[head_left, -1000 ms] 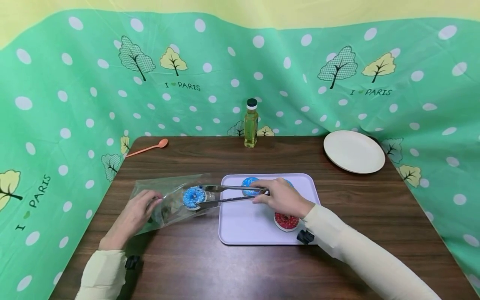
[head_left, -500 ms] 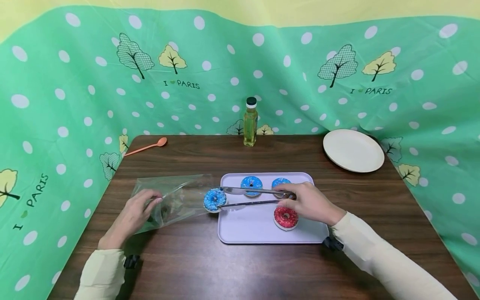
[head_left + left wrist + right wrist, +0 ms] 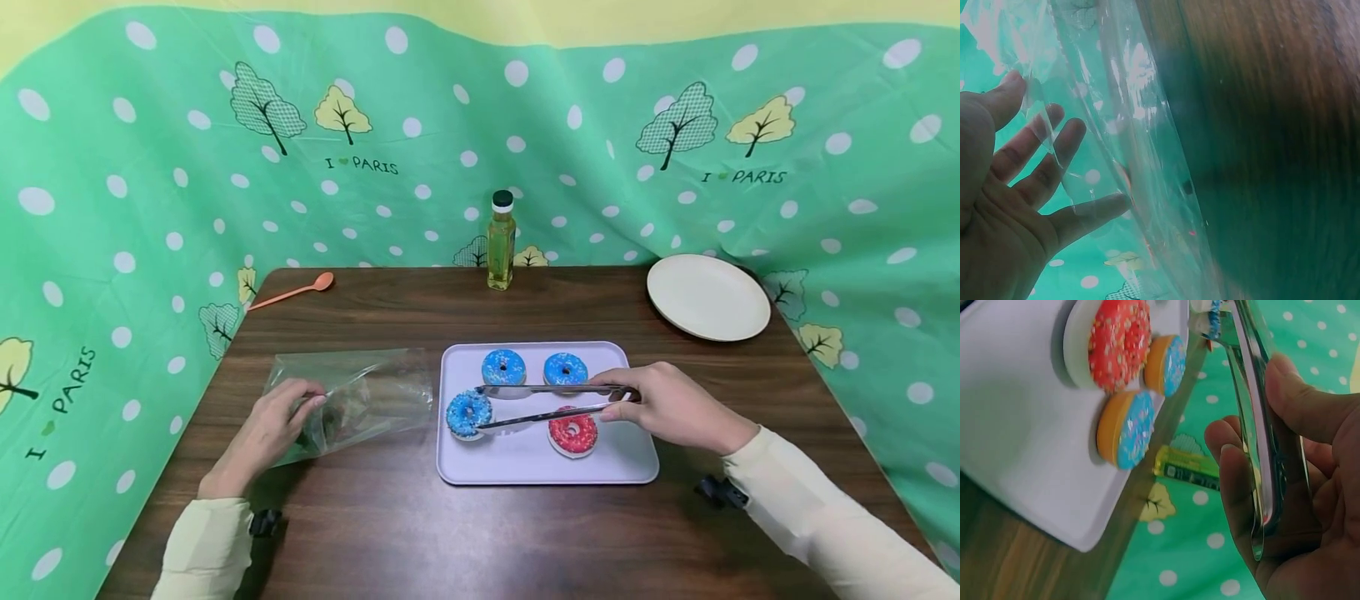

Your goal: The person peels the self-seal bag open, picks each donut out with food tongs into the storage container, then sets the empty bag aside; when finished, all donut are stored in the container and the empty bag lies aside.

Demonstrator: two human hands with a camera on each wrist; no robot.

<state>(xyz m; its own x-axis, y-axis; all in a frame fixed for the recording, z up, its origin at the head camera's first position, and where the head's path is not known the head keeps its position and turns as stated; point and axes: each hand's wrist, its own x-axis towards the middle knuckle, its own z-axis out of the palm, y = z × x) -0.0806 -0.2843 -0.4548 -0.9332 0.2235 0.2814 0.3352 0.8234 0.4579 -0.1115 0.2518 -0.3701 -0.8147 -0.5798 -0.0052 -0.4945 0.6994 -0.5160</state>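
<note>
My left hand pinches the edge of a clear plastic bag between thumb and fingers. The bag lies left of the lilac tray, its mouth toward the tray. In my right hand are metal tongs, their tips on either side of a blue sprinkled donut over the tray's left end. Two more blue donuts, one at back left and one at back right, sit on the tray. A red donut lies in front of them, partly overlapped by the lower tong arm.
Behind the tray stands a bottle of yellow-green oil with a dark cap. An off-white plate is at the back right corner of the wooden table. An orange spoon lies at the back left.
My right hand has drawn the tongs and the blue donut rightward, out of the bag's mouth and over the tray's left end. The left hand stays on the bag.
</note>
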